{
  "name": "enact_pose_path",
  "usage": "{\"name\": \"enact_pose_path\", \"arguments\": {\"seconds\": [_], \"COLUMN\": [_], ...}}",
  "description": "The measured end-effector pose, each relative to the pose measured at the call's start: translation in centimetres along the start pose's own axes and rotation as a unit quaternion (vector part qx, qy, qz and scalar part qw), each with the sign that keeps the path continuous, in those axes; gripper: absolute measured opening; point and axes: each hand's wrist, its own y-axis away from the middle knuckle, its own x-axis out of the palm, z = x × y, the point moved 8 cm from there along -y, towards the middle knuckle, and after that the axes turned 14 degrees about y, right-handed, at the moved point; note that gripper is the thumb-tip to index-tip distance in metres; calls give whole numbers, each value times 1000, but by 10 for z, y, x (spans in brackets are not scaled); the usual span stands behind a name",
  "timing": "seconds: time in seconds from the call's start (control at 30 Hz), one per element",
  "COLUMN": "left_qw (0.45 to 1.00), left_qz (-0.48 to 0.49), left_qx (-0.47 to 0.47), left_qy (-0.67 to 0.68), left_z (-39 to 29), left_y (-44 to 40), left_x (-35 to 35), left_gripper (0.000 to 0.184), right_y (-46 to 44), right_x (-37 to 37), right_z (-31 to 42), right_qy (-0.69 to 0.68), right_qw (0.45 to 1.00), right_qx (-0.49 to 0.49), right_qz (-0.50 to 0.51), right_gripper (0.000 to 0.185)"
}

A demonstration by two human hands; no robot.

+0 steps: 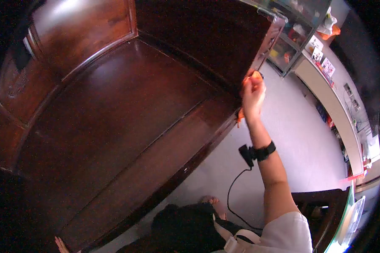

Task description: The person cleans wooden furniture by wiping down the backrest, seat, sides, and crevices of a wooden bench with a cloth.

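A large dark brown wooden bench (114,109) with a polished seat, backrest and side panel fills the left and middle of the view. My right hand (254,96) reaches to the front edge of its side panel (207,38). The fingers are closed around an orange cloth (256,76), and a bit of orange hangs below the hand against the wood. How much cloth lies inside the grip is hidden. At the bottom left, my left hand (61,245) shows only its fingers, stretched out at the seat's front edge. Nothing shows in them.
A black strap device (264,152) sits on my right wrist, its cable (229,194) looping down. Pale floor (291,126) lies beside the bench. Farther right are a glass cabinet (283,52), a long white counter (329,101) and a dark wooden chair (321,202).
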Motion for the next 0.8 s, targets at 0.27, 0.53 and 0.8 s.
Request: {"name": "enact_pose_path", "arguments": {"seconds": [0.27, 0.53, 0.8], "left_qw": [966, 990, 994], "left_qz": [-20, -65, -27], "left_qx": [-157, 114, 76], "left_qy": [203, -51, -75], "left_z": [36, 3, 0], "left_y": [20, 17, 16], "left_x": [9, -3, -5], "left_gripper": [52, 73, 72], "right_y": [-73, -14, -41], "right_x": [14, -13, -39], "right_z": [-59, 7, 77], "right_qy": [12, -80, -89], "right_qw": [998, 991, 963], "right_qx": [68, -15, -146], "right_qz": [-11, -108, -209], "right_gripper": [12, 8, 17]}}
